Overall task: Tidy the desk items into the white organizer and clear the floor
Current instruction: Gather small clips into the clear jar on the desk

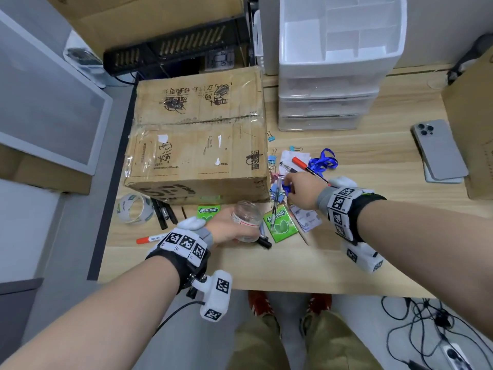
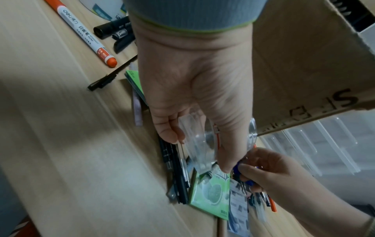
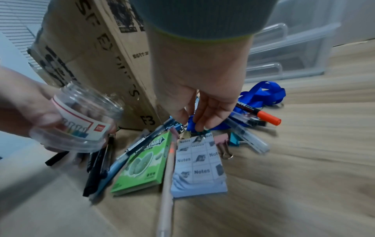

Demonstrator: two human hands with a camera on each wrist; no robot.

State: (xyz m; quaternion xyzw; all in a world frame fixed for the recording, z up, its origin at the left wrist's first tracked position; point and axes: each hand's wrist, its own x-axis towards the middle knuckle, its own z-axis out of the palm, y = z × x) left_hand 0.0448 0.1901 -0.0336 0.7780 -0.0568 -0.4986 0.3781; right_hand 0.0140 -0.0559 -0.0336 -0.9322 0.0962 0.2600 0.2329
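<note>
My left hand grips a clear, open plastic jar with a white label, tilted just above the desk's front part; the jar looks empty. Just to its right, my right hand reaches down into a pile of stationery and pinches a blue binder clip between thumb and fingers. Other binder clips, pens, a notes pad and a green Doublemint pack lie around it. The white organizer stands at the back of the desk with its drawers closed and its top compartments open.
A large cardboard box sits left of the pile. A tape roll, black pens and an orange marker lie front left. A blue lanyard and a phone lie right. Cables sprawl on the floor.
</note>
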